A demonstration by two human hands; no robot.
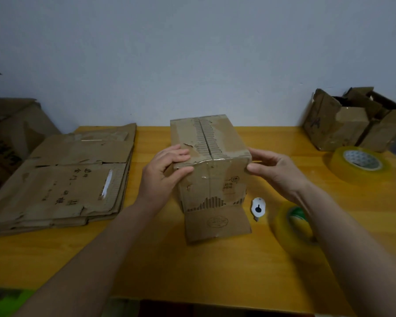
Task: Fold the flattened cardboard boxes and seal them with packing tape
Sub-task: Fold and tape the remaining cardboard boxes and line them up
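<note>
At table centre, the erected cardboard box [209, 161] stands upright, top flaps closed along a taped-looking seam, bottom front flap splayed toward the camera. Left hand [164, 172] grips the near-left top corner, thumb on front face. Right hand [274, 170] pinches the near-right top corner. Step: holding the closed top. Next: probably flip, fold bottom flaps, grab the tape roll [294, 227] near the right forearm. Flattened boxes [64, 177] wait left.

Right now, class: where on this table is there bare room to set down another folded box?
The widest bare patch of the table is its near edge, between both forearms. A narrower strip lies between the flattened cardboard stack and the held box. The right side is crowded: two tape rolls, a small cutter.
</note>
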